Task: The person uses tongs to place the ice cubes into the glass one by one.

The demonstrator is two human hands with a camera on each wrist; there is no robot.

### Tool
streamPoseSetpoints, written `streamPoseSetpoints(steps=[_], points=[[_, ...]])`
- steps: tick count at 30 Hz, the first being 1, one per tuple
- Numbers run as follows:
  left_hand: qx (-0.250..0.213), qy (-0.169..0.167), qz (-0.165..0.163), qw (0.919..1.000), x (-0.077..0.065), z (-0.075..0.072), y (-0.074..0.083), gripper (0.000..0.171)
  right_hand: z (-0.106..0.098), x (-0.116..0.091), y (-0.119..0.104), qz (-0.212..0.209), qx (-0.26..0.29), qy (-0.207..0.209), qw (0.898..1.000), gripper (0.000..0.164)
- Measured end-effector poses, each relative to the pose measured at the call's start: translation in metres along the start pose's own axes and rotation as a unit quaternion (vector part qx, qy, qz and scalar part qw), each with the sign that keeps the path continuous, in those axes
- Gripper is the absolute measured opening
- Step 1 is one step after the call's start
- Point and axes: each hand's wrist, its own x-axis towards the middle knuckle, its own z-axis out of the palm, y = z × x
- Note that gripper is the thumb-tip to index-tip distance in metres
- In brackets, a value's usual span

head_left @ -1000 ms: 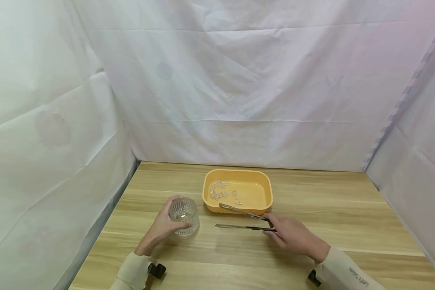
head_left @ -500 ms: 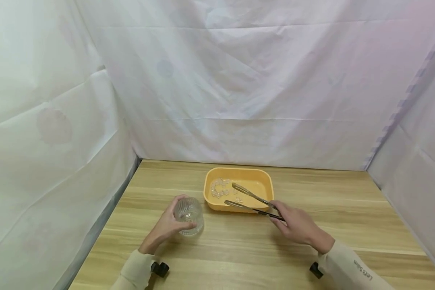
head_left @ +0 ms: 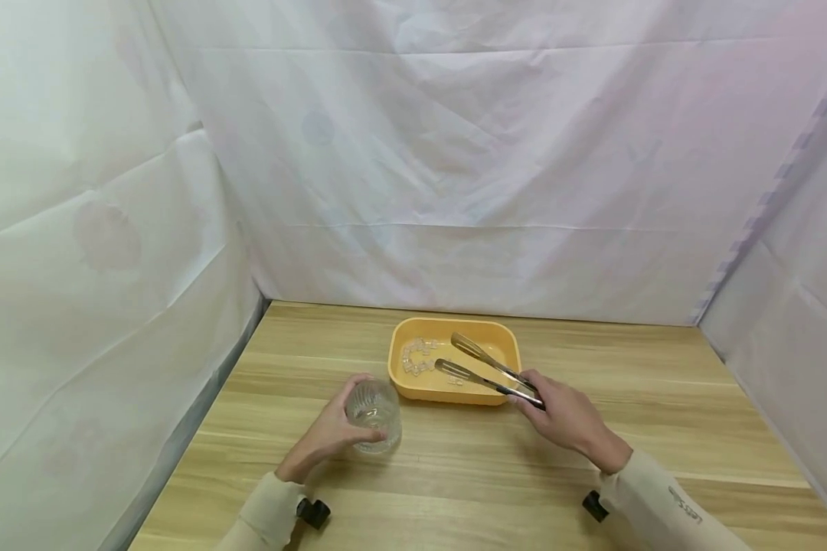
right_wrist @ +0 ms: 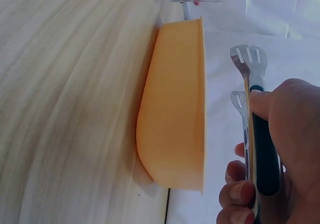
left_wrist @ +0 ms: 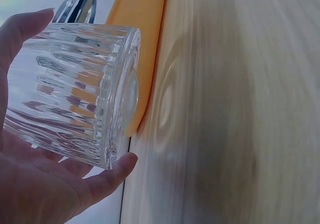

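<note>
A clear ribbed glass (head_left: 379, 409) is gripped around its side by my left hand (head_left: 334, 428); in the left wrist view the glass (left_wrist: 75, 89) is held off the wooden surface. My right hand (head_left: 570, 413) holds metal tongs (head_left: 485, 371) with dark grips, their two arms spread apart. The tong tips are above a yellow tray (head_left: 403, 390), and nothing shows between them. Small clear cubes (head_left: 416, 366) lie in the tray, mostly on its left side, with a few near the front middle, partly behind the tongs. In the right wrist view the tongs (right_wrist: 257, 67) stand clear of the tray's rim.
The wooden table (head_left: 455, 474) extends around the tray on all sides. White cloth (head_left: 469, 168) hangs behind the table's far edge and along both sides. A small black device (head_left: 313, 513) sits on the left wrist, another (head_left: 595, 505) on the right.
My right hand has raised the tongs from in front of the tray to over it, tips shifting right. My left hand has moved the glass rightward, closer to the tray.
</note>
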Motion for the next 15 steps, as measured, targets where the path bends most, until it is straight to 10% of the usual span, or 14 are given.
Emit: streamPoseSetpoints(steps=[15], points=[[-0.011, -0.067, 0.05, 0.9965, 0.003, 0.019, 0.003, 0.094, 0.003, 0.017, -0.014, 0.017, -0.064, 0.023, 0.998, 0.038]])
